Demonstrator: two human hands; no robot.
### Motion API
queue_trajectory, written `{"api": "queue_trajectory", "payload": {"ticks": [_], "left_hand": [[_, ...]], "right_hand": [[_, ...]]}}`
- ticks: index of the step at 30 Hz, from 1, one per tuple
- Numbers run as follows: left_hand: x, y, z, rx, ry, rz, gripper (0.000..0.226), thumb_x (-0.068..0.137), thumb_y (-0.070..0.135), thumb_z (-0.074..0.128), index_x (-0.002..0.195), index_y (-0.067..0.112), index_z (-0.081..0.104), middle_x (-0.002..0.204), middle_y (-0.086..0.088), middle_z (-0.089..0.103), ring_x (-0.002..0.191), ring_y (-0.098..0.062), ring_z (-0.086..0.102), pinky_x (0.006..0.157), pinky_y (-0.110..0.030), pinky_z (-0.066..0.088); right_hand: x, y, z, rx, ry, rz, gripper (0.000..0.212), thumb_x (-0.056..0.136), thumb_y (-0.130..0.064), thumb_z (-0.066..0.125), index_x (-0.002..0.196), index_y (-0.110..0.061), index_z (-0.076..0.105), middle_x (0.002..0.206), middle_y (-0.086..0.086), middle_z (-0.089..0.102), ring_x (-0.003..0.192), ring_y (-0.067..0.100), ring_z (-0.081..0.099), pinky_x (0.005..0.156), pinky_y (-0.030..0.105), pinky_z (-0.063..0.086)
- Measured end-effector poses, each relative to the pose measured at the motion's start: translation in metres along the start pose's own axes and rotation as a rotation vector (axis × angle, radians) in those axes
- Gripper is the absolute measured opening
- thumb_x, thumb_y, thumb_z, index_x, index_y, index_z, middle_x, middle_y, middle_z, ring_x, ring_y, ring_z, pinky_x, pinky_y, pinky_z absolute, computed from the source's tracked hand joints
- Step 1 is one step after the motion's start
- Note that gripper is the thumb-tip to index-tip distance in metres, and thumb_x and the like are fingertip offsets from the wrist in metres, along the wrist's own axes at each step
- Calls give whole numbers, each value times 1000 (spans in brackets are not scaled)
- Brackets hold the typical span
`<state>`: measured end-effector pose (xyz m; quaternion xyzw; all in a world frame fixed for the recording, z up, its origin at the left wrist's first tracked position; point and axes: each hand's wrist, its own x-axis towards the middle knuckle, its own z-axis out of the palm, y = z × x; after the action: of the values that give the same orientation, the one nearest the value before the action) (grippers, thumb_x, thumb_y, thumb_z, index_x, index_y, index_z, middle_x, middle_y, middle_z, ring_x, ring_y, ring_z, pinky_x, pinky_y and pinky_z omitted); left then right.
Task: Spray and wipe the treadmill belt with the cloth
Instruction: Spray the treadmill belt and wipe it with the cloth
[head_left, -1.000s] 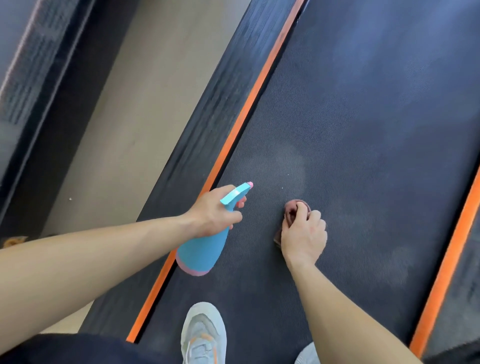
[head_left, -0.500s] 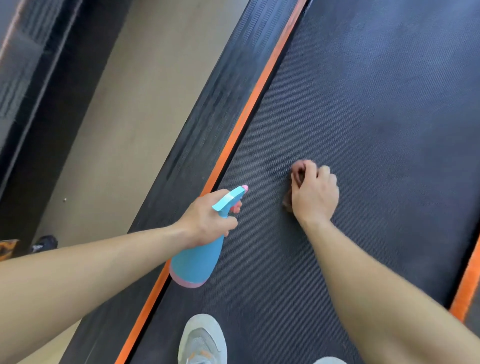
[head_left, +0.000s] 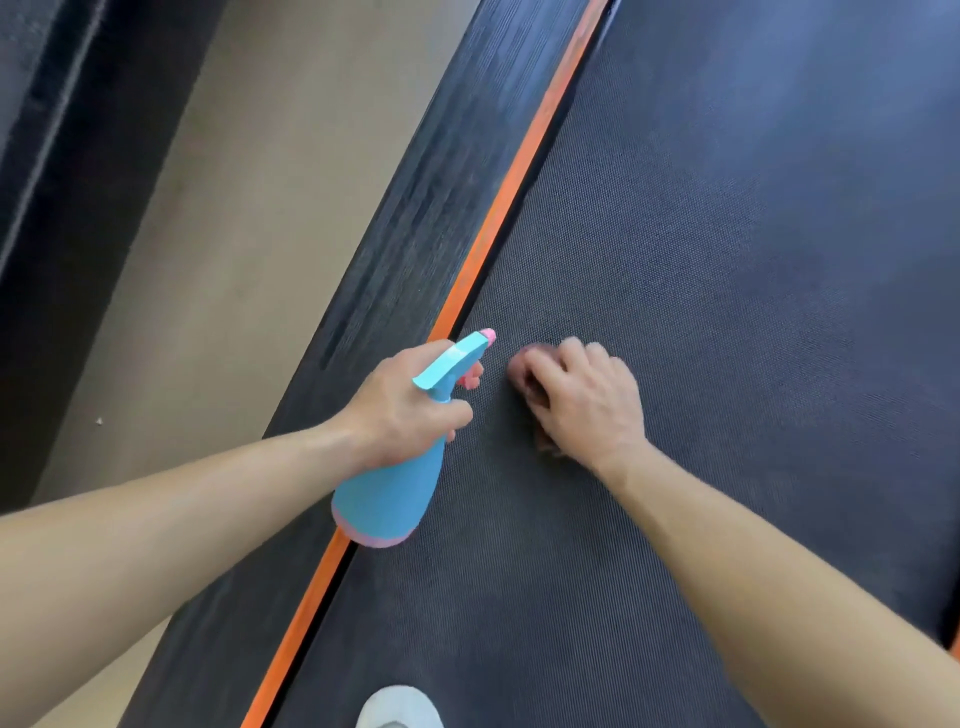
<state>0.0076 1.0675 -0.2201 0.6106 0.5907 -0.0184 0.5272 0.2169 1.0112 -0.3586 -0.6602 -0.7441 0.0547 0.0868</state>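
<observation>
Left hand (head_left: 402, 402) is curled round the neck of the blue bottle (head_left: 387, 493), held above the belt's left edge; its long axis runs from the pink-rimmed base at lower left to the nozzle at upper right, which points toward the cloth (head_left: 524, 376). Right hand (head_left: 584, 397) bunches the cloth and presses it on the belt (head_left: 727, 260), just beside the orange stripe (head_left: 511, 195). A shoe (head_left: 400, 706) stands on the belt.
</observation>
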Motion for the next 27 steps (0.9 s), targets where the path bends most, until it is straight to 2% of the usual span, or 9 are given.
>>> {"api": "queue_trajectory", "payload": {"ticks": [5, 8, 10, 12, 14, 17, 21, 24, 27], "left_hand": [[4, -11, -8, -66, 5, -5, 57, 69, 24, 58, 124, 38, 65, 110, 9, 68, 67, -19, 75, 90, -47, 58], [4, -12, -15, -122, 22, 4, 58, 67, 25, 58, 123, 40, 65, 110, 10, 68, 71, -22, 75, 90, -50, 59], [0, -9, -21, -123, 25, 20, 60, 68, 24, 57, 122, 47, 65, 109, 10, 68, 68, -21, 75, 85, -38, 60], [-5, -7, -26, -104, 13, 29, 62, 69, 21, 55, 125, 48, 61, 108, 9, 68, 64, -19, 75, 78, -26, 56], [-8, -7, -29, -102, -1, 37, 62, 69, 19, 55, 124, 47, 62, 107, 9, 68, 61, -18, 73, 72, -22, 55], [-8, -19, -31, -104, -7, 45, 56, 68, 17, 56, 119, 38, 66, 107, 9, 68, 62, -19, 71, 69, -21, 55], [-7, -41, -28, -202, 46, 50, 45, 69, 12, 56, 107, 29, 71, 109, 8, 69, 77, -23, 70, 70, -33, 61], [-9, -48, -27, -205, 81, 29, 48, 68, 13, 56, 109, 34, 69, 109, 9, 70, 63, -23, 71, 73, -29, 60], [-9, -40, -29, -215, 92, 28, 50, 70, 12, 58, 110, 40, 67, 105, 7, 69, 61, -17, 69, 70, -23, 57]], "right_hand": [[96, 25, -2, -21, 99, 240, 33, 96, -51, 53, 113, -23, 59, 101, 10, 56, 86, 35, 56, 64, 40, 42], [72, 2, -2, 14, 144, 341, 26, 96, -47, 55, 109, -25, 58, 98, 9, 55, 82, 33, 54, 63, 41, 43], [14, -35, -1, 62, 107, 278, 24, 94, -44, 57, 106, -24, 60, 95, 8, 54, 79, 32, 52, 60, 41, 41], [-31, -58, 0, 75, -16, 69, 30, 91, -43, 60, 111, -20, 60, 97, 8, 55, 79, 31, 52, 62, 40, 42], [-26, -46, 2, 74, -79, -84, 30, 92, -44, 58, 110, -20, 59, 96, 8, 54, 78, 31, 53, 61, 41, 44], [35, -24, 5, -11, 37, 44, 27, 94, -49, 57, 106, -25, 61, 93, 8, 55, 77, 32, 55, 59, 37, 40], [114, -1, 5, -13, 97, 282, 34, 95, -49, 54, 115, -23, 57, 104, 10, 56, 89, 35, 57, 66, 41, 44], [88, -28, 6, -4, 150, 351, 25, 95, -48, 53, 109, -27, 60, 100, 7, 55, 84, 32, 55, 64, 40, 44], [-6, -88, 10, 98, 50, 182, 23, 89, -44, 63, 102, -25, 62, 92, 6, 53, 76, 31, 51, 60, 39, 41]]}}
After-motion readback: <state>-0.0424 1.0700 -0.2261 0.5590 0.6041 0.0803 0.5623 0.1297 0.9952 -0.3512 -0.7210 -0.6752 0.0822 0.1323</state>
